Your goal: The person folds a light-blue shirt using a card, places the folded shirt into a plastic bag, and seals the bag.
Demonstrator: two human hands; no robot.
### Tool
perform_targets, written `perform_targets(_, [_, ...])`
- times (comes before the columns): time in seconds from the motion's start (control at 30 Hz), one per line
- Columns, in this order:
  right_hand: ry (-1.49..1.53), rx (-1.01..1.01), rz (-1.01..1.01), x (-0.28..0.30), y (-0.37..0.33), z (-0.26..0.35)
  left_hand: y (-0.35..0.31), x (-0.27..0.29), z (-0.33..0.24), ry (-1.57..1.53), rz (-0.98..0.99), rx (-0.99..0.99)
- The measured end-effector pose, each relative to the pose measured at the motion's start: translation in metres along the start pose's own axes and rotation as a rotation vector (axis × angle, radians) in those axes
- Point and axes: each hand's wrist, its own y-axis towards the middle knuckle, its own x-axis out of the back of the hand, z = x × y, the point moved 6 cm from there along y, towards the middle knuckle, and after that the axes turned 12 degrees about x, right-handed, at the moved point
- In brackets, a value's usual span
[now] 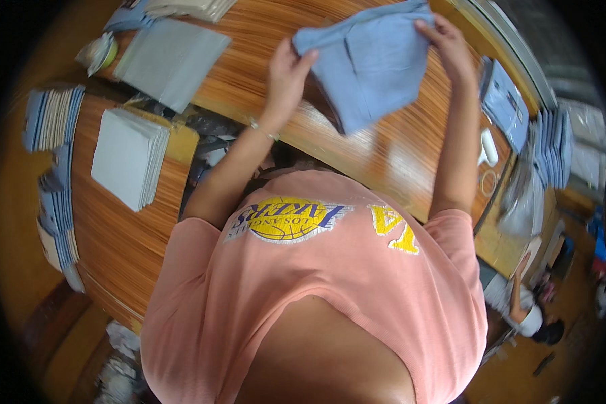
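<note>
A folded light-blue garment (377, 67) is stretched between my two hands above the far part of the wooden table (256, 67). My left hand (289, 77) pinches its left edge near the top, thumb on the upper face. At the upper right corner, my right hand (449, 50) grips the cloth between thumb and fingers. The garment's lower end tapers to a point just over the tabletop. Its underside is hidden.
Left of the garment lie clear plastic bags (175, 60) and a stack of white boards (129, 158). Folded garments (55, 120) line the far left. To the right are packed blue garments (505, 101), a white-handled tool (488, 148) and a tape ring (489, 183). Another person (528, 316) is at lower right.
</note>
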Motion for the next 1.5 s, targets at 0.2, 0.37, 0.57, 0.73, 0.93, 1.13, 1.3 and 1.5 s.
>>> perform_targets(0.2, [-0.230,-0.006,-0.199,0.043,-0.122,0.091,0.001,-0.034,-0.057,0.329,0.497,-0.197])
perform_targets(0.37, [-0.538,-0.054,-0.201,-0.038,-0.258,0.004,-0.043,0.001,0.073,0.733,0.823,-0.167])
perform_targets(0.57, [-0.784,-0.166,-0.162,-0.095,-0.327,-0.011,-0.070,0.021,0.103,0.708,1.087,0.046])
perform_targets(0.73, [-0.188,-0.410,-0.404,-0.067,-0.333,-0.049,-0.040,0.049,0.132,0.649,0.646,0.429])
perform_targets(0.93, [0.279,-0.746,-0.424,-0.087,-0.330,-0.081,-0.048,0.054,0.156,0.610,0.580,0.645])
perform_targets(1.13, [0.321,-0.786,-0.248,-0.077,-0.323,-0.091,-0.047,0.048,0.148,0.706,0.598,0.673])
perform_targets(1.3, [0.486,-0.909,-0.193,-0.083,-0.321,-0.078,-0.054,0.056,0.156,0.600,0.558,0.910])
perform_targets(1.5, [0.288,-0.605,-0.246,-0.093,-0.333,-0.090,-0.071,0.053,0.151,0.654,0.640,0.808])
